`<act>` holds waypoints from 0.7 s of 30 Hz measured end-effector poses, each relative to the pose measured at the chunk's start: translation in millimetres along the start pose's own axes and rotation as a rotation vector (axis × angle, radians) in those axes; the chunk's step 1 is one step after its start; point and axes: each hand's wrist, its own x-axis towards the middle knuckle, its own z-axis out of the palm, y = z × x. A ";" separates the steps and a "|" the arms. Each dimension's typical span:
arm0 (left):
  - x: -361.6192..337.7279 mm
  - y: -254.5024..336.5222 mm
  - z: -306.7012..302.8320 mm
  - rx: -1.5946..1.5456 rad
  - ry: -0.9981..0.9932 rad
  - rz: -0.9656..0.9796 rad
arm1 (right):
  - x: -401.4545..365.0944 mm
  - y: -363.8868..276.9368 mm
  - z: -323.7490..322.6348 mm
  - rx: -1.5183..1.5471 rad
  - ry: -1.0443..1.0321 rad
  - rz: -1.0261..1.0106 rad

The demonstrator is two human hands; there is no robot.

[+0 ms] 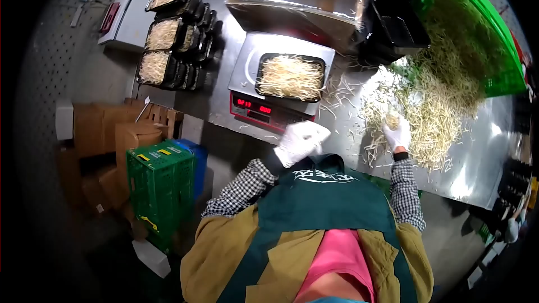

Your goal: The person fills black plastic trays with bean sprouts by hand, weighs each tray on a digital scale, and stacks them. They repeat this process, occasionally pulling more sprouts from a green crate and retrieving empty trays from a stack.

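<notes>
My left hand (300, 141), in a white glove, hovers by the front edge of a digital scale (242, 81) with a lit red display. Its fingers point right, apart from one another, and hold nothing I can see. On the scale's metal plate sits a black tray (291, 77) heaped with bean sprouts. My right hand (398, 134), gloved too, is at the left side of a big loose pile of bean sprouts (435, 129) on the metal table. Its fingers are closed on a small bunch of sprouts.
A green basket (508, 73) lies tipped at the right, sprouts spilling out. Behind the scale stand a wrapped box (295, 14) and stacked black trays (393, 31). Filled trays (160, 33) are stacked at the left. Green crates (163, 185) and cardboard boxes (95, 129) stand on the floor.
</notes>
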 end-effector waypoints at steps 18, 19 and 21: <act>111.1 -12.8 -158.6 0.809 0.407 0.699 | 89.6 -325.6 -68.7 -0.124 -0.220 -0.803; 103.7 -3.0 -150.6 0.933 0.409 0.669 | 89.5 -323.8 -52.8 0.000 -0.171 -0.812; 101.6 6.2 -143.3 1.011 0.234 0.683 | 79.3 -317.7 -35.2 -0.018 -0.233 -0.735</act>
